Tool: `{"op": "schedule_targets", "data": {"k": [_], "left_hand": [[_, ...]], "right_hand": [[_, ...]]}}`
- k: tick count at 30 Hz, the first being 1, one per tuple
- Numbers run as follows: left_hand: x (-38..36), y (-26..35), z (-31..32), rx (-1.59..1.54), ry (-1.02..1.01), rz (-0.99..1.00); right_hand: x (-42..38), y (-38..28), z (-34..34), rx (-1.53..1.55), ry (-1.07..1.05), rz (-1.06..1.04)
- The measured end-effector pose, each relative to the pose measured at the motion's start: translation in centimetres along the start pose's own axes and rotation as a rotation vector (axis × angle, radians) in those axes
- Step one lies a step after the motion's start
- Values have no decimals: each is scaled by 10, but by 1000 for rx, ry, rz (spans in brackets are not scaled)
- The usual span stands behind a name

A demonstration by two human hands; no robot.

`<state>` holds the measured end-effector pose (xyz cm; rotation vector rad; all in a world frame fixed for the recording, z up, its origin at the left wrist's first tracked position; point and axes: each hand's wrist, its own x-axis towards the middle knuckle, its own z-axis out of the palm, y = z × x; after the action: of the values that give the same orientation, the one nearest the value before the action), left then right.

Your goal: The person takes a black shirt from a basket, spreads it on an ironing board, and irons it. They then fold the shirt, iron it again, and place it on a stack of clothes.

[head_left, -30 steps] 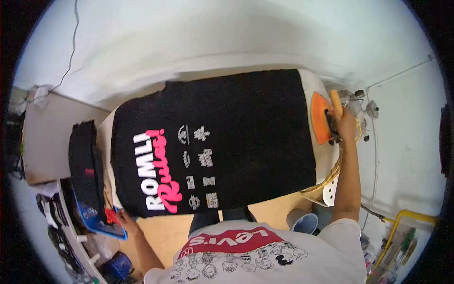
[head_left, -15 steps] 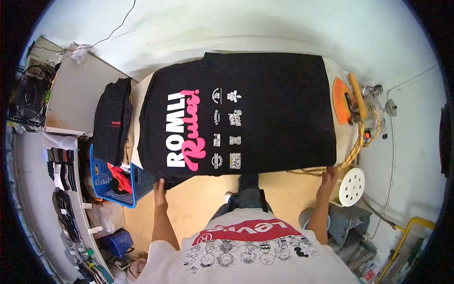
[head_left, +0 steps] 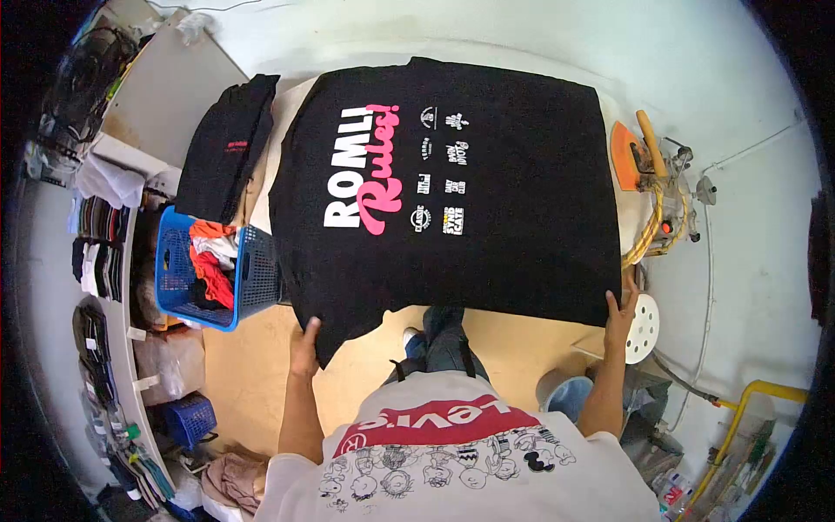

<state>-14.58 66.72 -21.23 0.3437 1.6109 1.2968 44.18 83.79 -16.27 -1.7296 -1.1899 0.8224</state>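
Note:
A black T-shirt lies spread across a pale padded ironing board. Its white and pink "ROMLI Rules!" print faces up, with rows of small logos beside it. The shirt's near side hangs over the board's front edge. At the left, my left hand pinches the cloth by a drooping corner that looks like a sleeve. My right hand grips the near right corner at the hem, fingers closed on the fabric.
An iron with an orange plate stands at the board's right end, beside a yellow cord. Folded black garments lie at the left end. Below them is a blue basket of clothes. A white perforated stool stands right.
Both hands have drawn the shirt's near side towards me, so more cloth overhangs the board and its left corner droops lower. My view has shifted too.

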Motion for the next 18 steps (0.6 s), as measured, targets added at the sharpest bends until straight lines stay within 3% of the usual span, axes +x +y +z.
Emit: {"op": "schedule_targets", "data": {"k": [1, 3, 5, 6, 7, 9, 12, 13, 14, 16, 17, 18], "left_hand": [[-10, 6, 4, 47, -83, -137], [-21, 2, -2, 189, -213, -257], [-31, 7, -13, 194, -260, -450], [-33, 13, -19, 189, -250, -445], [-34, 22, -25, 250, -318, -372], [-34, 52, -40, 345, -402, -271], [-16, 135, -15, 302, -392, -2], [-2, 167, 3, 308, -399, 131], [8, 205, 17, 699, -111, 61], [46, 257, 70, 391, -127, 288], [90, 270, 70, 498, -105, 410], [122, 288, 82, 263, -126, 325]], "right_hand": [[-10, -18, 0, 142, -37, -97], [-8, 16, -26, 8, -118, -176], [-9, 20, -36, -379, -368, -212], [-12, 10, -43, -472, -434, -71], [-12, -2, -44, -467, -443, -80], [-7, -12, -37, -782, -362, -424], [62, -8, -56, -635, -524, -401], [92, -16, -53, -607, -380, -690], [120, -33, -47, -167, -476, -308], [165, -96, -21, -150, -360, -136], [205, -93, -20, -20, -483, -171], [238, -88, -6, 202, -387, -101]]}}
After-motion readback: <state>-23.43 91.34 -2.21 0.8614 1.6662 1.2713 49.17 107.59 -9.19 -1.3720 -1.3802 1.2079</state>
